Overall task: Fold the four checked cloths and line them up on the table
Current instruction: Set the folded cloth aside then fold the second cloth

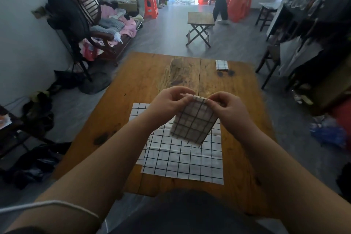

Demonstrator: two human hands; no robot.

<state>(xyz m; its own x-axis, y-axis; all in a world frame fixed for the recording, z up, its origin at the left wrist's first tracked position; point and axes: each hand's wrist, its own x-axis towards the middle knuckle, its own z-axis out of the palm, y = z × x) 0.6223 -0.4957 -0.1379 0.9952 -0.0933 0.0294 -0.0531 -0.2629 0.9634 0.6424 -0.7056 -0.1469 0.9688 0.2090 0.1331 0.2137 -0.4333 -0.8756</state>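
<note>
while aloft, both grips (167,102) (228,108) on cloth (193,125)

Open tabletop (144,78) far left; folded cloth (221,65) far right; spread cloths (182,159) near, held cloth (193,121) above.

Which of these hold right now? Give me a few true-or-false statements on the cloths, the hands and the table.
1. The left hand and right hand both pinch the top edge of the held cloth, lifted off the table. True.
2. One folded cloth lies near the table's far right edge. True.
3. Every cloth on the table is already folded. False: flat cloths lie spread open under the hands.
4. The left hand rests flat on the tabletop. False: its grip is on the held cloth, above the table.
</note>
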